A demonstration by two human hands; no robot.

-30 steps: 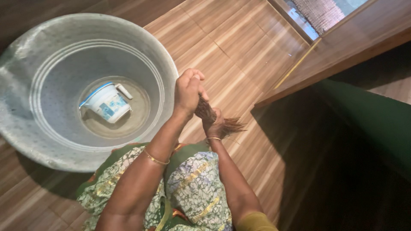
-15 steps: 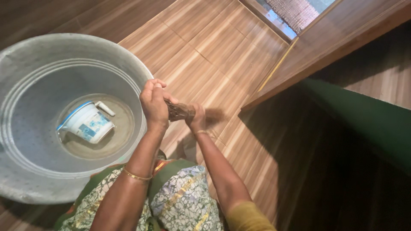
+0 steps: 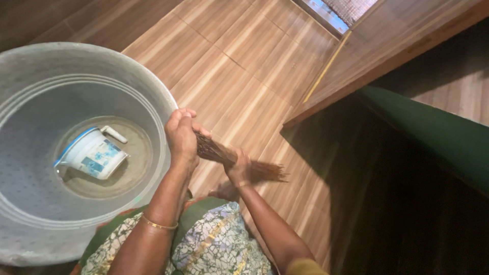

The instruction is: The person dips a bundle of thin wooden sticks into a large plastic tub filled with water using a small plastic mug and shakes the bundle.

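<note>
Gripping a bundle of thin brown sticks (image 3: 229, 158), both hands are seen from above over a wood-patterned floor (image 3: 229, 66). The left hand (image 3: 182, 135) is closed in a fist around one end of the bundle, just beside the rim of a large grey basin (image 3: 30, 239). The right hand (image 3: 238, 168) is wrapped around the bundle further along, and the loose stick tips are fanned out past it to the right. The bundle is held slanting downward from left hand to right hand, above the floor and not touching it as far as can be told. A thin gold bangle (image 3: 159, 224) is worn on the left wrist, and another is seen at the right wrist. Inside the basin, a white cup (image 3: 91, 155) with a blue rim and a handle is lying tilted on the flat bottom. A patterned green and white garment (image 3: 219, 244) is visible below the arms. To the right, the floor is darkened by shadow beside a green panel (image 3: 433, 137).
</note>
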